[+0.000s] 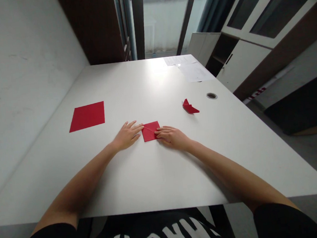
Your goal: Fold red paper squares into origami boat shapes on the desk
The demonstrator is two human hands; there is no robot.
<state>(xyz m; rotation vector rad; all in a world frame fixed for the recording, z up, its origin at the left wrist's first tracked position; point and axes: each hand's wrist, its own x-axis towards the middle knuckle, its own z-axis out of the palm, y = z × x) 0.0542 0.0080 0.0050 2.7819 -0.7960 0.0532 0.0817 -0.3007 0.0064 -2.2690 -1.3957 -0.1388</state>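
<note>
A small folded square of red paper (149, 133) lies flat on the white table, with a diagonal line across its top. My left hand (127, 135) rests at its left corner, fingers stretched out and touching the edge. On the right side of the square, my right hand (173, 137) lies with its fingertips on the paper, fingers extended close together. Farther left is a larger flat sheet of red paper (87, 116). A folded red origami figure (190, 107) with pointed ends stands to the right, apart from both hands.
The white table (133, 87) meets a wall on the left. White printed sheets (193, 70) lie at its far right corner. A round cable hole (211, 96) is set near the right edge. Cabinets (242, 60) stand beyond that edge.
</note>
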